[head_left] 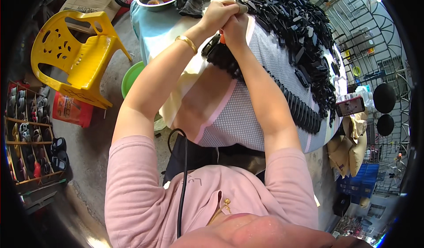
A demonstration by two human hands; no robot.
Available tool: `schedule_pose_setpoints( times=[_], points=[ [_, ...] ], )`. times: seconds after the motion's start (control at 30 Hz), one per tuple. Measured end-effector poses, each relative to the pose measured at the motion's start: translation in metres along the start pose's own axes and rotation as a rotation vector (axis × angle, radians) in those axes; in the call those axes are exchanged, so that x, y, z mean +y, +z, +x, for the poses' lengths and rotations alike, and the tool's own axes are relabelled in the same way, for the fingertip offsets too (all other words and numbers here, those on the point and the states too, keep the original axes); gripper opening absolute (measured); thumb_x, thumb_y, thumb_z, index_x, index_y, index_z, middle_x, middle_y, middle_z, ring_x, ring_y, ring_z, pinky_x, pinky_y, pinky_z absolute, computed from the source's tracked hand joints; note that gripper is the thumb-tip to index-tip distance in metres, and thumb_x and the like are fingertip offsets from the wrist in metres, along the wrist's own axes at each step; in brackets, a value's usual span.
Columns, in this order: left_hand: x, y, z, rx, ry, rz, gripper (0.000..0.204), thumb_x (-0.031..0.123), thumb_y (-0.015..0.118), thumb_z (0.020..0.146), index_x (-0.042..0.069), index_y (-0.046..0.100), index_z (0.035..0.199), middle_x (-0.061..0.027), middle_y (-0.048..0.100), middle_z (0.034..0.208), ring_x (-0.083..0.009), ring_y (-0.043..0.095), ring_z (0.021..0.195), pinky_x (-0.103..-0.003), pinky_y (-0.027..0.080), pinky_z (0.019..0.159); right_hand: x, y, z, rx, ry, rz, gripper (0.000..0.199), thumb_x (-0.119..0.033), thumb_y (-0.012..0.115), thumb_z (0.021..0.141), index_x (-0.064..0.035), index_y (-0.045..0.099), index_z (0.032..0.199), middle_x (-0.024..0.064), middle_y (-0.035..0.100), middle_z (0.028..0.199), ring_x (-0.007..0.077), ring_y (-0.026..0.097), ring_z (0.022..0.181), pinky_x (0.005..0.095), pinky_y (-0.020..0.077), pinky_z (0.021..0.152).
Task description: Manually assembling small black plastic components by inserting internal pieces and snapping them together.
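Note:
My left hand (221,15) and my right hand (236,26) are together at the far side of the cloth-covered table (229,115). Both have their fingers closed, the left partly over the right. What they grip is mostly hidden; a small orange-red part (222,39) shows below the right hand. Just beyond and to the right spreads a large heap of small black plastic pieces (296,31). Under my right forearm lies a cluster of black pieces (221,58). A neat row of similar black pieces (300,111) runs along the table to the right of that forearm.
At the table's far left are a metal bowl (152,5) with round reddish items and dark gloves (192,1). A yellow plastic chair (84,58), green basin (131,78) and red bucket (70,109) stand left. A phone (350,105) is at the right edge, above bags (346,153).

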State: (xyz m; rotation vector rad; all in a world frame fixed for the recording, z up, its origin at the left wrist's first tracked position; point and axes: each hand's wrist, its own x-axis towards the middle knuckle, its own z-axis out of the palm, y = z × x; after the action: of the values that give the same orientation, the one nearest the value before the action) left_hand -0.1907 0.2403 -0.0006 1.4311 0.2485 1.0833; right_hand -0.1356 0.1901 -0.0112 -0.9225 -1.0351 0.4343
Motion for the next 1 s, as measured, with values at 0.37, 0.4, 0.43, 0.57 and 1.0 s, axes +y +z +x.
schedule_pose_setpoints(
  times=[0.37, 0.4, 0.43, 0.57, 1.0],
  points=[
    [0.008, -0.004, 0.000, 0.022, -0.080, -0.016, 0.021, 0.021, 0.059, 0.078, 0.003, 0.066, 0.088, -0.0019, 0.060, 0.070, -0.0082, 0.053, 0.057, -0.022, 0.043, 0.044, -0.014, 0.005, 0.001, -0.025, 0.106, 0.094, 0.024, -0.011, 0.050, 0.081, 0.0021, 0.054, 0.062, 0.0051, 0.052, 0.052, 0.0115, 0.048, 0.040, 0.0247, 0.0362, 0.036],
    [0.013, -0.006, 0.003, -0.003, -0.068, 0.007, 0.022, 0.021, 0.059, 0.079, 0.002, 0.066, 0.087, -0.0015, 0.060, 0.071, -0.0081, 0.054, 0.058, -0.022, 0.043, 0.044, -0.010, 0.005, 0.006, -0.031, 0.073, 0.092, 0.024, -0.010, 0.050, 0.081, 0.0018, 0.054, 0.061, 0.0051, 0.052, 0.052, 0.0107, 0.048, 0.041, 0.0247, 0.0359, 0.036],
    [0.012, -0.010, 0.006, 0.007, -0.054, 0.024, 0.021, 0.020, 0.059, 0.078, 0.002, 0.066, 0.086, -0.0015, 0.060, 0.071, -0.0078, 0.054, 0.058, -0.021, 0.043, 0.044, -0.006, 0.008, 0.009, -0.012, 0.086, 0.087, 0.024, -0.010, 0.050, 0.081, 0.0019, 0.054, 0.061, 0.0049, 0.052, 0.052, 0.0105, 0.048, 0.041, 0.0249, 0.0358, 0.036],
    [0.003, -0.016, -0.005, -0.014, -0.052, -0.072, 0.023, 0.013, 0.057, 0.080, -0.005, 0.064, 0.092, -0.0056, 0.064, 0.084, -0.0098, 0.058, 0.075, -0.022, 0.047, 0.071, 0.015, 0.012, 0.005, 0.029, 0.039, -0.014, 0.024, -0.010, 0.050, 0.081, 0.0021, 0.054, 0.060, 0.0047, 0.052, 0.052, 0.0108, 0.048, 0.042, 0.0258, 0.0357, 0.037],
    [0.027, -0.025, -0.038, 0.278, -0.210, 0.012, 0.041, 0.043, 0.054, 0.085, 0.007, 0.056, 0.106, -0.0032, 0.059, 0.090, -0.0106, 0.055, 0.080, -0.025, 0.042, 0.069, -0.025, -0.076, 0.028, -0.348, 0.164, -1.307, 0.029, -0.028, 0.053, 0.078, -0.0010, 0.063, 0.082, 0.0214, 0.063, 0.083, 0.0368, 0.061, 0.081, 0.0441, 0.0475, 0.072]
  ],
)
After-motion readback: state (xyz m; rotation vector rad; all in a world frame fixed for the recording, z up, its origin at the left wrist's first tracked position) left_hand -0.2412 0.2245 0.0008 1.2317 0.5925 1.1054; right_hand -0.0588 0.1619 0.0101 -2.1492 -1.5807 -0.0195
